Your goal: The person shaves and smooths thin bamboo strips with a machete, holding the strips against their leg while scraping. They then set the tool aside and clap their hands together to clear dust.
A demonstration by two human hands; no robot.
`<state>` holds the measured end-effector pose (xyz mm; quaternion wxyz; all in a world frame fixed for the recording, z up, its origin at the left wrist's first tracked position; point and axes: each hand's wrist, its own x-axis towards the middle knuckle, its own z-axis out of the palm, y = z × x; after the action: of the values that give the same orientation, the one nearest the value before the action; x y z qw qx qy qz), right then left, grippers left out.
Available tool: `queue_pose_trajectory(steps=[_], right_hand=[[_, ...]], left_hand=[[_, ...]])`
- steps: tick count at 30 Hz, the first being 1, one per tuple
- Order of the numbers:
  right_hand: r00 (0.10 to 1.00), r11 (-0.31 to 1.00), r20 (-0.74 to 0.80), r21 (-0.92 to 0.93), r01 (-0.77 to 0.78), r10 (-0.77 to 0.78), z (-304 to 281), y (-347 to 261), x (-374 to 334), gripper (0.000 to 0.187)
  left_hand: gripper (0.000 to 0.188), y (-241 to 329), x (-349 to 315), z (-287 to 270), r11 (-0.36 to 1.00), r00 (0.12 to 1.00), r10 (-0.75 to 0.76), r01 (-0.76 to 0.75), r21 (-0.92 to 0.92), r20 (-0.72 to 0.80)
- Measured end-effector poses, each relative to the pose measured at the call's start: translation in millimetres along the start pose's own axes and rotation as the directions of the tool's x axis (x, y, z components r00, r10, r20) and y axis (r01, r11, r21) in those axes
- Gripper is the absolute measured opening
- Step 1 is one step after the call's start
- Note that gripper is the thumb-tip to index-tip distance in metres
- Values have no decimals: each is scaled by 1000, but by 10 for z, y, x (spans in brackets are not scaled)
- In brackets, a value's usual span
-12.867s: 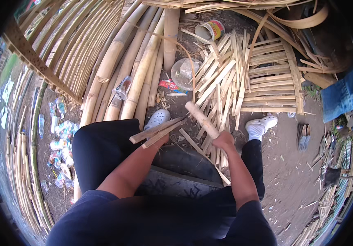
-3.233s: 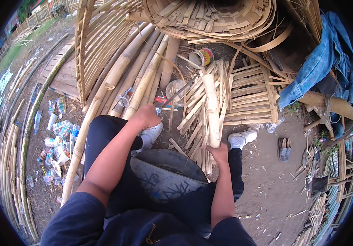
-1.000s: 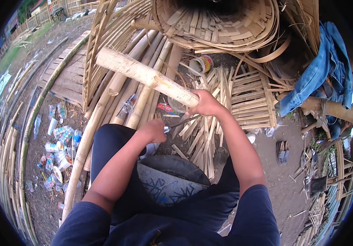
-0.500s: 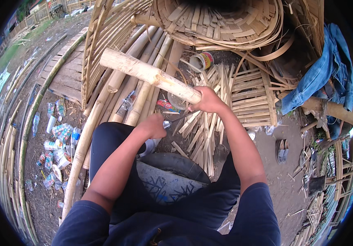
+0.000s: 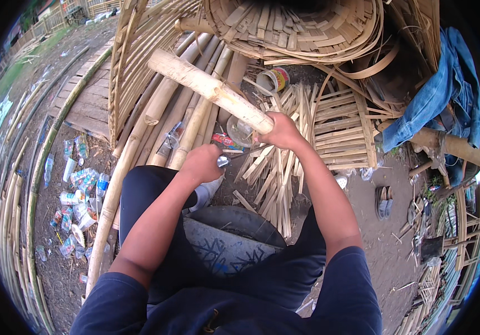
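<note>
My right hand [image 5: 281, 133] is closed round the near end of a pale, peeled bamboo pole [image 5: 215, 91]. The pole slants up and away to the left, with a knot near its middle. My left hand [image 5: 202, 162] is a fist on the handle of a knife [image 5: 223, 161], whose shiny collar shows beside the fingers. Its thin dark blade points right, toward the pole's held end, and is hard to make out against the ground. Below the pole lies a heap of split bamboo strips [image 5: 276, 167].
Between my legs stands a grey tub [image 5: 229, 251]. Long bamboo poles [image 5: 139, 131] lie to the left, past them plastic litter [image 5: 81, 195]. A large woven bamboo basket [image 5: 301, 33] fills the far side, near a small bucket [image 5: 273, 80]. Denim cloth [image 5: 424, 106] hangs at right.
The bamboo pole has shifted a little right and tilts more steeply. My left hand has risen slightly with the knife, and my right hand has moved slightly nearer it.
</note>
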<state>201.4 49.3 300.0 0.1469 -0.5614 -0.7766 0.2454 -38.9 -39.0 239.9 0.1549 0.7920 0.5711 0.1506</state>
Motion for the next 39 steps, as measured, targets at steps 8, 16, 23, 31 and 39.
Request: queue_pose_trajectory(steps=[8,16,23,31,39], right_hand=[[1000,1000,-24,-20,-11,11,10,-28,-3,55],[986,999,-166,-29,-16,11,-171,-3,-170,52],[912,836,-202,504,-215,357,-174,-11,-1264,36],[844,810,-224,478,-340,487,506,261,-2193,32],[766,690,-68,490,-533,640,782,214,-2436,28]], left_hand=[[22,104,79,-3,967,1000,-12,8,254,15],[24,112,506,-259,918,968,-20,-81,388,249],[25,-35,527,-244,926,973,-40,-48,373,226],[25,-78,530,-151,919,984,-30,-43,392,178],[26,-140,449,-127,926,985,2,-68,372,175]])
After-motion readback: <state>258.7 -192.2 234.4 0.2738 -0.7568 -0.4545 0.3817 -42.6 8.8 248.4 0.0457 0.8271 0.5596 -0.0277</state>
